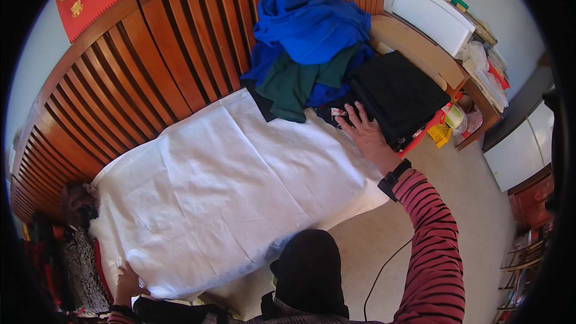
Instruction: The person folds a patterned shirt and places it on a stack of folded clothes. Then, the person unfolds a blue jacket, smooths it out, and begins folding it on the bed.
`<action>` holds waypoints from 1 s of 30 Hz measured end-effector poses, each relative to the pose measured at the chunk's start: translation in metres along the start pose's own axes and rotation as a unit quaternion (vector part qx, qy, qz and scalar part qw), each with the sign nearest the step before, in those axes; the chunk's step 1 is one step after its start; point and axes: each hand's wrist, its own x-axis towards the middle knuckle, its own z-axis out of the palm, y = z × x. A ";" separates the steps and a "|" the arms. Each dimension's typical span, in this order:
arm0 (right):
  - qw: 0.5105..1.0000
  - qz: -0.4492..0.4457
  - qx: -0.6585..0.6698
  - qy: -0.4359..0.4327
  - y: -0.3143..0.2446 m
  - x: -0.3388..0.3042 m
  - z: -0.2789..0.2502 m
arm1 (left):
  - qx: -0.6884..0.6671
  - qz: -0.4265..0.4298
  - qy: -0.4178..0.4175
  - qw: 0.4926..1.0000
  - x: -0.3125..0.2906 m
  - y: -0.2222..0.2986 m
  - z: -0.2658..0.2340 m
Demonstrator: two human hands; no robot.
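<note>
A white cloth [228, 186] with creases covers a long wooden bench. My right hand [364, 132] rests at its far right corner, fingers spread over a small dark patterned cloth [327, 113], close beside a folded black cloth [399, 87]. At the near left edge of the white cloth lies my left hand [128, 282], thumb apart from the fingers; small creases run from the fingertips. Both hands appear to hold nothing. Blue clothing [315, 24] and a dark green garment [294, 84] are heaped beyond the cloth against the backrest.
The slatted wooden backrest [168, 54] curves along the far side. At the bench's left end are dark and grey textiles [81, 258]. A cardboard box [420, 51] stands behind the black cloth. A cable [384, 270] lies on the floor, with a white cabinet [522, 150] farther right.
</note>
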 end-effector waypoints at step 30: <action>0.996 -0.050 0.070 0.024 -0.001 -0.062 -0.015 | 0.008 0.051 0.070 0.996 -0.004 0.006 0.004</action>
